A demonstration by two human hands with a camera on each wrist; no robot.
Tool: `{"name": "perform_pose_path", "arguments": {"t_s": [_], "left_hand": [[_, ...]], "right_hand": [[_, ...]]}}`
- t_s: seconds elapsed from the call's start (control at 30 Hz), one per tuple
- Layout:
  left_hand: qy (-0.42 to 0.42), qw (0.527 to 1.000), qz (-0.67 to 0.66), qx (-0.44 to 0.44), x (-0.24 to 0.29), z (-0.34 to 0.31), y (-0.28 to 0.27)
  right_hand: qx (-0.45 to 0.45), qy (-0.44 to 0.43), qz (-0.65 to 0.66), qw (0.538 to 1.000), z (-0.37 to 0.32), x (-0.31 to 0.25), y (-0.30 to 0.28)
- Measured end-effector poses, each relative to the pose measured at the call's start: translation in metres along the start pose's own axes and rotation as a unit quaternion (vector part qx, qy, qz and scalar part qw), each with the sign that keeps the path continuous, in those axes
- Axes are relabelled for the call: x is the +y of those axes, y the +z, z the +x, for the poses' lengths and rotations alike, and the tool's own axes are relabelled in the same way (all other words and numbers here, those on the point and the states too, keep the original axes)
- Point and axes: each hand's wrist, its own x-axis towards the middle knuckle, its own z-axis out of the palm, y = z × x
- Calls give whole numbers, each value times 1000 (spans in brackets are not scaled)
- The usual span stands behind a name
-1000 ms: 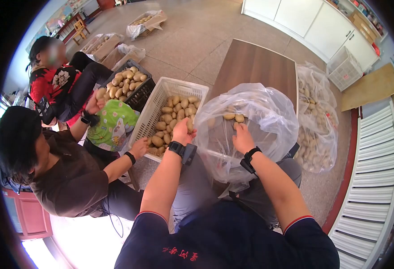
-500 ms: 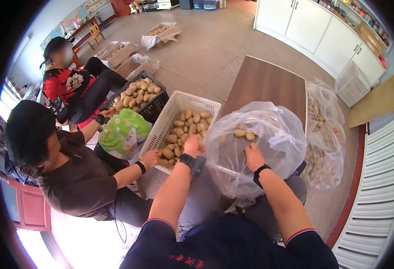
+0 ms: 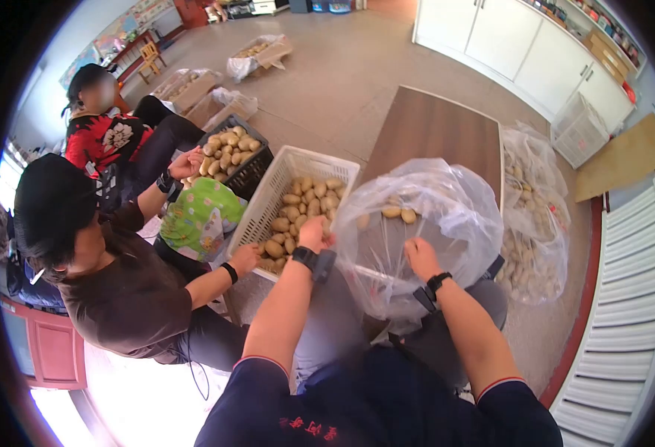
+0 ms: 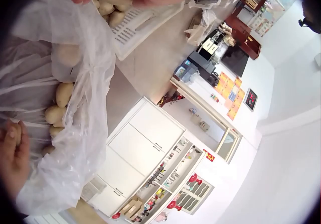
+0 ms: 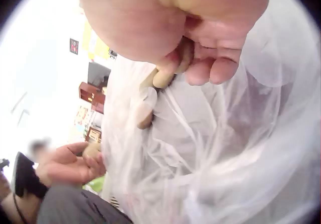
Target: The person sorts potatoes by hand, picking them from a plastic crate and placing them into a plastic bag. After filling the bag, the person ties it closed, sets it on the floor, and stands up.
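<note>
My left hand [image 3: 315, 235] grips a potato [image 5: 92, 151] over the near right side of the white plastic crate [image 3: 350, 170], which holds many potatoes [image 3: 309, 201]. Inside the mouth of a clear plastic bag [image 3: 462, 194] is my right hand [image 3: 421, 259], with a small potato [image 4: 18, 132] pinched between thumb and fingers. In the right wrist view its fingertips [image 5: 223, 70] curl close to the thumb, partly hiding that potato. Several potatoes [image 3: 400, 214] lie at the far side within the bag, beyond the right hand.
A brown wooden board surface [image 3: 432, 127] lies beyond the bag. Filled potato bags [image 3: 529, 231] stand at right. To the left sits a person in a brown shirt [image 3: 126, 298], hands at the white crate and a black crate [image 3: 257, 167]. Another person [image 3: 111, 138] sits behind.
The camera's view has shifted. My right hand has drawn back from the potatoes at the bag's far side toward me. My left hand stays over the white crate.
</note>
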Motion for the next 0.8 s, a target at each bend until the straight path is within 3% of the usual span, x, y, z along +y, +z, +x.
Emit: {"name": "perform_pose_path", "arguments": {"t_s": [0.1, 0.13, 0.2, 0.23, 0.3, 0.43, 0.5, 0.6, 0.7, 0.8], "left_hand": [[-32, 998, -48, 16, 5, -7, 2], [-37, 998, -45, 11, 5, -11, 2], [-26, 999, -27, 4, 12, -22, 5], [-29, 999, -24, -3, 12, -22, 5], [-20, 1000, -20, 11, 11, -21, 4], [-30, 999, -20, 1, 6, -3, -5], [-30, 999, -27, 7, 5, 2, -7], [-34, 999, -13, 0, 4, 11, -9], [-45, 996, -6, -72, -3, 54, -33], [-66, 997, -5, -46, 4, 40, -33]], "right_hand": [[-16, 98, 229, 968, -7, -45, -18], [-9, 103, 227, 968, -8, -54, -26], [-92, 159, 470, 863, -10, -69, -41], [-85, 160, 470, 864, -14, -79, -48], [-119, 129, 558, 811, -24, -98, -63], [-100, 89, 553, 822, -47, -110, -98], [-64, 58, 436, 896, -58, -112, -115], [-32, 32, 392, 919, -76, -100, -141], [33, 33, 453, 890, -104, -86, -177], [98, 70, 497, 859, -128, -89, -203]]}}
